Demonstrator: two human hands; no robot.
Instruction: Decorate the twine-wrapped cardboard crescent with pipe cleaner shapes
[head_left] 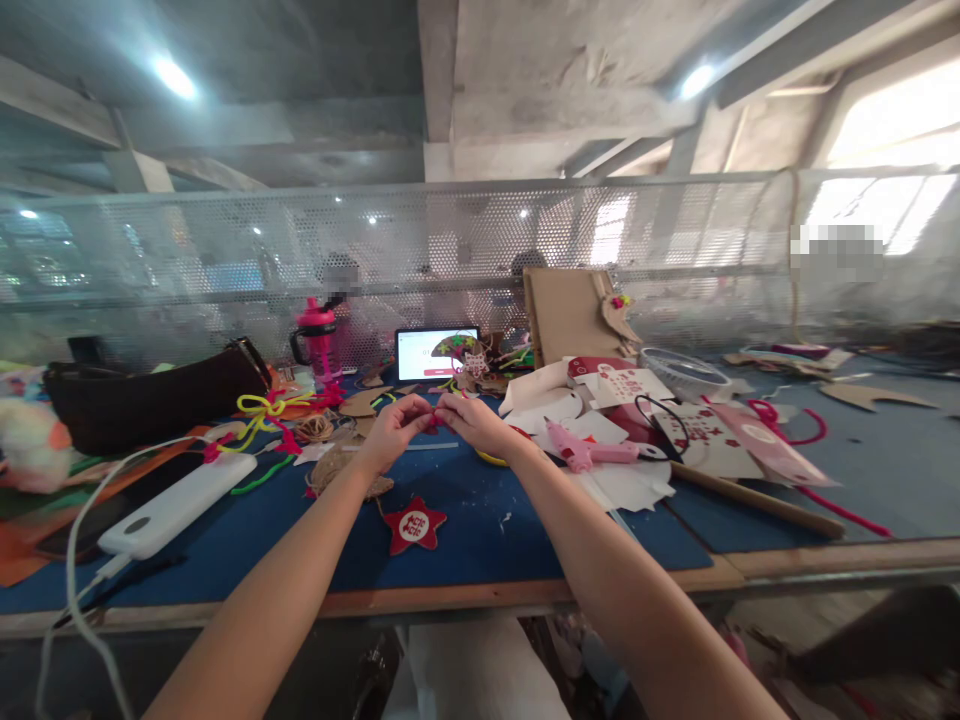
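Left hand [396,432], right hand [469,420]: fingers [412,408] pinch small red piece [433,422], likely for control; red star [414,526] near bench [487,565] front edge.

Beyond the left hand [394,432] and right hand [472,420], a tablet [420,368] shows what looks like "01", the rest of its line covered by things in front. Nearer than the hands, a red star [396,521] bears red characters on a white disc [415,526], too blurred to read. Right of the hands, red marks on white sheets [709,440] and a round mark on a pink card [780,450] are likewise illegible.
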